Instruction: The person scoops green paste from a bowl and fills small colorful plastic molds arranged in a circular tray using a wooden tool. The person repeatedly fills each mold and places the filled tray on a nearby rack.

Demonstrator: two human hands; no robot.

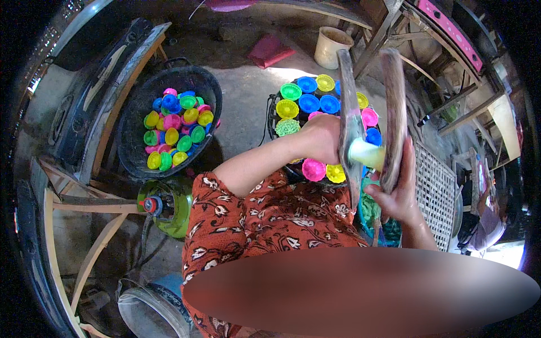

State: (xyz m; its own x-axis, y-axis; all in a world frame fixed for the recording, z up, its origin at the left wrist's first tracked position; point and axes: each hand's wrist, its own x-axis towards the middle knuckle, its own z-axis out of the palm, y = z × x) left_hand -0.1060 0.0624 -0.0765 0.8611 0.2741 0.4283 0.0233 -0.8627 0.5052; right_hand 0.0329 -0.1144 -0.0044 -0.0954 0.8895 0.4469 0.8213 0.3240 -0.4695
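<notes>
Fingers of the right hand [397, 194] wrap around the lower edge of the right slab [393, 115], a flat, dark, worn board held on edge and pointing away from the body. Fingers of the left hand [322, 138] are curled against the outer face of the left slab [349, 121], a matching grey board, also on edge; the fingertips themselves are hidden behind it. Between the two slabs sits a pale green, soft-looking lump [366, 153], touching both inner faces near their lower ends.

Directly below the slabs stands a dark tray [273, 119] packed with round, fluted plastic moulds [309, 103] in blue, yellow, green and pink; the left slab crosses over its right side. To the left, well apart, a black rubber-like basin [135, 146] holds a loose heap of the same moulds. Bare concrete floor [245, 96] separates basin and tray, leaving open room between them.

A woven lattice panel [437, 186] lies just beside the right hand. A green gas cylinder [169, 205] stands near the basin's lower rim. A cream bucket [331, 46] sits beyond the tray.
</notes>
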